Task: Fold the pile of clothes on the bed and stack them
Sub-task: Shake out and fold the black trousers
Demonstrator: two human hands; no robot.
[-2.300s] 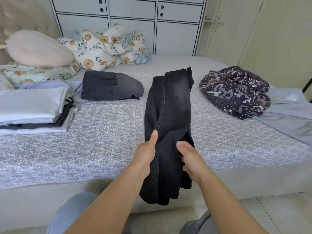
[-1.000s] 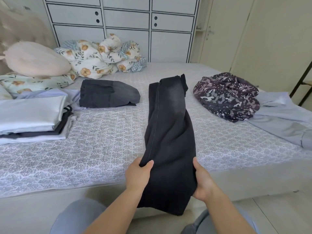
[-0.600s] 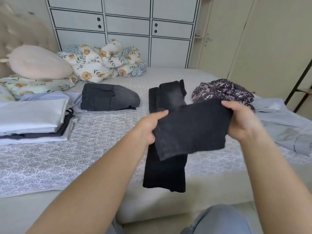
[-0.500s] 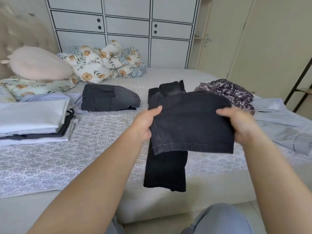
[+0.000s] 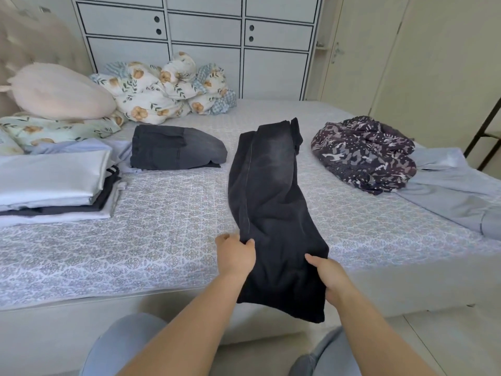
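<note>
Black jeans (image 5: 268, 191) lie lengthwise on the patterned bed (image 5: 162, 226), folded leg on leg, waist at the far end. Their hem end hangs over the bed's near edge. My left hand (image 5: 235, 256) pinches the jeans' left side seam near the edge. My right hand (image 5: 328, 275) grips the right side a little lower, thumb on top. A folded dark grey garment (image 5: 176, 150) sits to the far left of the jeans. A stack of folded clothes (image 5: 51, 183) lies at the left. A crumpled patterned garment (image 5: 363, 153) and a light blue shirt (image 5: 450, 188) lie unfolded at the right.
A pink pillow (image 5: 59, 90) and a bundled floral blanket (image 5: 162, 88) sit at the bed's head and far side. White cabinets (image 5: 206, 36) stand behind the bed. My knees show below the bed's near edge. Bare bedsheet lies between the stack and the jeans.
Half a second ago both hands held the hem end raised and doubled over the jeans. Now the jeans lie stretched out, and both hands are low at the bed's near edge.
</note>
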